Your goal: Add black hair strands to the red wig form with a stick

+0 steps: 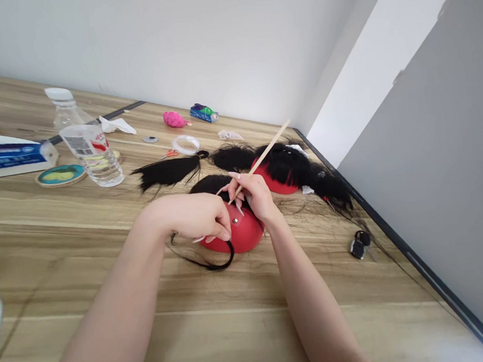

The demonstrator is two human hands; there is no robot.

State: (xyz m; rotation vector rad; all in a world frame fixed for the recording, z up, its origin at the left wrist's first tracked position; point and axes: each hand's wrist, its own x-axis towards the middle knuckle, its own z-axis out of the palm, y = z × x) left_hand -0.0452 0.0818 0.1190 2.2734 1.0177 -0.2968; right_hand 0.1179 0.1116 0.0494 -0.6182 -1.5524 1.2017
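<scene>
Person at a wood-grain tabletop (213, 331), both forearms entering from the bottom of the frame. A red dome (247, 236) sits at the centre of the frame, with black hair (208, 183) along its far side and a small metal stud (234, 220) on its surface.

Left hand (198, 218): over the dome's left side, grip pinched together on a black strand (228, 259), which curves down and back left near the tabletop. Right hand (253, 194): at the dome's upper right, grip closed around a pale wooden stick (270, 148); the stick slants toward the upper right, its lower end near the dome. Whether that end touches the dome, cannot tell.

Just beyond, right of centre: a second red form (285, 187), partly covered by dark hair. Left of it, a tied hair bundle (168, 172) lies flat. Upper left: a clear bottle (88, 144), upright, beside a round coaster (59, 176). Keys (359, 245) lie at right.
</scene>
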